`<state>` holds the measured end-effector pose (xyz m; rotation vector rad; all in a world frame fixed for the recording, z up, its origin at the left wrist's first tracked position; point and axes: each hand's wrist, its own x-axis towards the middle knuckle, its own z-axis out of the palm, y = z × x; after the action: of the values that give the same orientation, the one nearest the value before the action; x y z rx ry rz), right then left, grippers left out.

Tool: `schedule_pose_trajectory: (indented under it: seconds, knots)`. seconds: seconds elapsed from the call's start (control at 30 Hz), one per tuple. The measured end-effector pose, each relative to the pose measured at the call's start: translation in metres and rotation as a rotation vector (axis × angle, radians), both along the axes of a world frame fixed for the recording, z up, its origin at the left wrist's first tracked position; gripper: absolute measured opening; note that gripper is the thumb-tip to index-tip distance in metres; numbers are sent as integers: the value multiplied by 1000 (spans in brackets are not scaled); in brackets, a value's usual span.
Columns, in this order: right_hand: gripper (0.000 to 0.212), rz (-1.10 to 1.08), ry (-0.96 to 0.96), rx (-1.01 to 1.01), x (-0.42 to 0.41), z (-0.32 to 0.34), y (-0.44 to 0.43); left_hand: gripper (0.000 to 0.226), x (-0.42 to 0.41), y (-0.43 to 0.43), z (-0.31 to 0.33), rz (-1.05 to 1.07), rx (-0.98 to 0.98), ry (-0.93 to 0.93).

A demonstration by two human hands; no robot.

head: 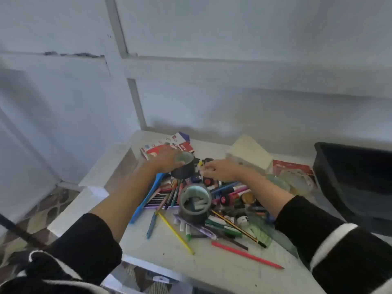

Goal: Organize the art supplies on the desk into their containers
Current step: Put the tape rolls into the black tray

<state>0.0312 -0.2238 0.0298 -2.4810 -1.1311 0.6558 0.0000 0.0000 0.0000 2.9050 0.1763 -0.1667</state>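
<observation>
My left hand (167, 159) grips a dark round cup (184, 166) at the far side of a pile of art supplies. My right hand (216, 169) hovers just right of that cup with curled fingers that seem to pinch a small yellow-tipped item (200, 164); blur hides what it is. A second dark round cup (195, 205) with a pale inner rim stands nearer me and holds a few markers. Pens, pencils and markers (229, 192) lie scattered around it. A yellow pencil (176, 233) and a red pencil (247, 254) lie nearest to me.
A red and white oil pastel box (167, 145) lies behind my left hand. A pale box (249, 152) and a red packet (293, 172) sit at the back right. A black bin (356, 181) stands at the right edge. The white desk (212, 270) drops to patterned floor on the left.
</observation>
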Motion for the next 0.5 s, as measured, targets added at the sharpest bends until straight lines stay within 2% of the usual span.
schedule_pose_trajectory:
  seconds: [0.1,0.17,0.27,0.4,0.5]
  knots:
    - [47,50,-32,-127,-19,-30,10,46,-15,-9,-25,8,-97,-1]
    - [44,21,-92,-162,-27,-47,10,38,-22,-17,-35,65,-169,-103]
    - [29,-54,-124,-49,-29,-57,8,27,-23,-24,-35,130,-172,-273]
    - [26,-60,-99,41,-30,-56,3,21,-21,-28,-32,226,-119,-381]
    - [19,-133,-9,165,-26,-44,-9,17,-22,-27,-25,270,-131,-495]
